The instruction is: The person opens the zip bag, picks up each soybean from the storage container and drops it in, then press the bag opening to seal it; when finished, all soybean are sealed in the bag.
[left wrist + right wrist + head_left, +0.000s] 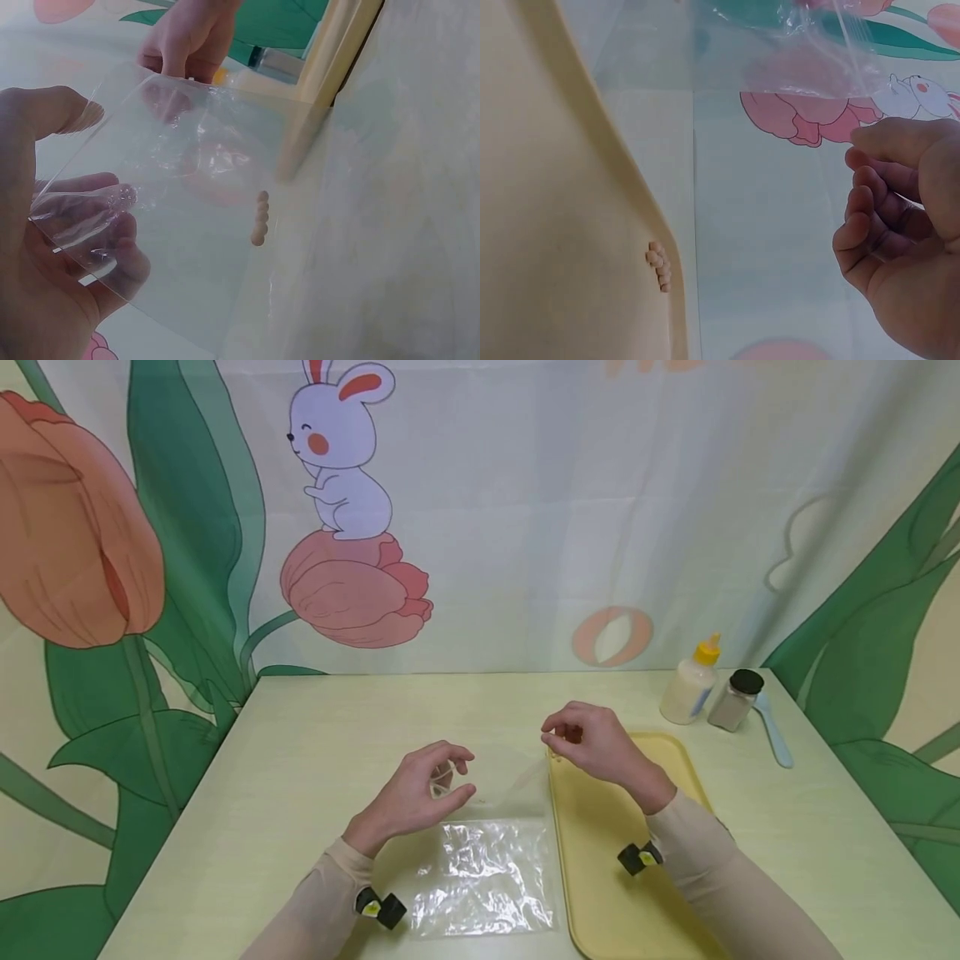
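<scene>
A large clear plastic bag (487, 868) spans the space between both hands. My left hand (420, 789) is at its left side, thumb and fingers apart; in the left wrist view the fingers (124, 259) show through the film. My right hand (592, 743) pinches near the bag's upper right, fingers curled; in the right wrist view its grip on the film (810, 67) is hard to make out. Small tan balls (259, 217) in a short row show through the film; whether they lie inside or beyond it, I cannot tell.
A yellow tray (600, 860) lies under my right forearm, with several tan balls (660, 266) by its edge. At the back right stand a yellow-capped bottle (686, 693) and a black-lidded jar (735, 702), beside a light blue utensil (774, 735). A printed curtain (487, 527) hangs behind.
</scene>
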The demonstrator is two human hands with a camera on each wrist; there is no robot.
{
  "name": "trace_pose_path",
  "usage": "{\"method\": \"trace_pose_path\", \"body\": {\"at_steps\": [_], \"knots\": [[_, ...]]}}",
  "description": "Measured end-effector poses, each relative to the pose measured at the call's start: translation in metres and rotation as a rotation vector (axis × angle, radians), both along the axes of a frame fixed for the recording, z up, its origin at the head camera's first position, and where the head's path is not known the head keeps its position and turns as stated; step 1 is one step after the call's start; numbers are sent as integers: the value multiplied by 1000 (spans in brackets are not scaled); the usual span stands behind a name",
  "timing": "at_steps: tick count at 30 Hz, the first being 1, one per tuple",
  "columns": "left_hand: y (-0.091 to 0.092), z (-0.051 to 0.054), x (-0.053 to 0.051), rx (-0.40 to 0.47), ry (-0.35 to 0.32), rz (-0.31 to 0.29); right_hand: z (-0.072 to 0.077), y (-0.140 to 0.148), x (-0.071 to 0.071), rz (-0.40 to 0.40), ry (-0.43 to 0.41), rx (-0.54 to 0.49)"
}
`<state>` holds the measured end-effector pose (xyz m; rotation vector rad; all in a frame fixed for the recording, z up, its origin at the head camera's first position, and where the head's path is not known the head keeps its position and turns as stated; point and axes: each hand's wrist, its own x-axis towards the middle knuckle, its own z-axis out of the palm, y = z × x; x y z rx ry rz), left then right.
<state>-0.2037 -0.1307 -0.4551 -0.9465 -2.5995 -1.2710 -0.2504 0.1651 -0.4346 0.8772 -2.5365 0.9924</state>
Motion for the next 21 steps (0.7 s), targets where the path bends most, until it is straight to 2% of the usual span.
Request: {"method": "trace_pose_path", "body": {"at_steps": [11,21], "knots": [[2,-1,0,-2,-3,-4,-12,7,-9,-52,-40,55],[1,0,1,2,-4,-9,-26,14,-18,-62,-87,117]]}}
